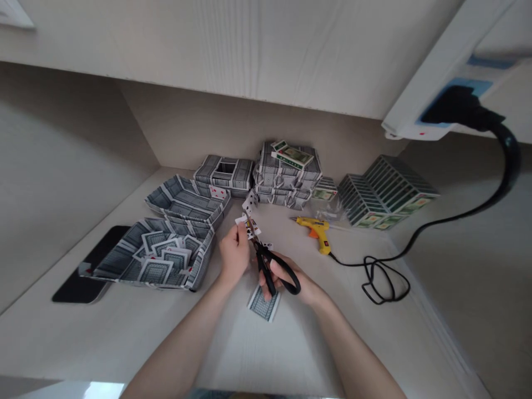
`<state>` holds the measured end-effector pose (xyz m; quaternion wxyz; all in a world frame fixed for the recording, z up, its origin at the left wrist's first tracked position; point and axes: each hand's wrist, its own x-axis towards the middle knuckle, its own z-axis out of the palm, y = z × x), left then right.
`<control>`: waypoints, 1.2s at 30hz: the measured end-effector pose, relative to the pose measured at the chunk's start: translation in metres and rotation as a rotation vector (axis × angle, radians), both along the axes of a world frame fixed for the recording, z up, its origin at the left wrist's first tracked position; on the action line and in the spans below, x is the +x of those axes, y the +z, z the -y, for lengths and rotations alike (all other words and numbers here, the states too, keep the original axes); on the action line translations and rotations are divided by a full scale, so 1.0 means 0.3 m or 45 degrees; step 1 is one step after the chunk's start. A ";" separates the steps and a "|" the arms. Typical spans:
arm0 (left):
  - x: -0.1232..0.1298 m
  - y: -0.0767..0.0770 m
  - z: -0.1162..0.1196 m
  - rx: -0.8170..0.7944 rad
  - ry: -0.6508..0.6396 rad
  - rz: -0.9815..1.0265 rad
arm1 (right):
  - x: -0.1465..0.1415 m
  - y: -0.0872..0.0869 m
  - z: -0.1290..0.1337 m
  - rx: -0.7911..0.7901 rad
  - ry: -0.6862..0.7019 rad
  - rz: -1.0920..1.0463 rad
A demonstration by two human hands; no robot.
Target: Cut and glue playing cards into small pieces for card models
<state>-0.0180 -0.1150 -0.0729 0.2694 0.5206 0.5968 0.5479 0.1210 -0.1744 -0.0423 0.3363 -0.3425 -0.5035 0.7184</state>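
Between the thumb and fingers of my left hand [235, 250] is a playing card [251, 228], its printed face partly showing. My right hand [286, 277] grips black-handled scissors [262, 256], and their blades reach up across the card. Whether the blades are parted I cannot tell. Beneath my right hand lies a face-down card [264, 306] with a patterned back. Another card piece [250, 203] stands just beyond the scissor tips. To the left, an open box made of cards [195, 274] holds several loose playing cards [166, 255].
Right of my hands rests a yellow glue gun [318, 230], its black cord [386, 271] coiled on the table. Boxes built from cards [286, 177] line the back. Stacked card packs [386, 194] stand at right. A dark phone-like slab [78, 285] lies partly under the open box.
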 end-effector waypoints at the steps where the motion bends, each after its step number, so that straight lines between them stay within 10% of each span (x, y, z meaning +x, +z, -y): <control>1: 0.001 0.000 0.001 -0.007 -0.001 -0.021 | 0.000 0.001 0.000 0.006 0.002 -0.011; 36: 0.006 0.009 0.010 -0.012 -0.014 -0.068 | 0.006 -0.028 0.000 0.075 0.022 0.029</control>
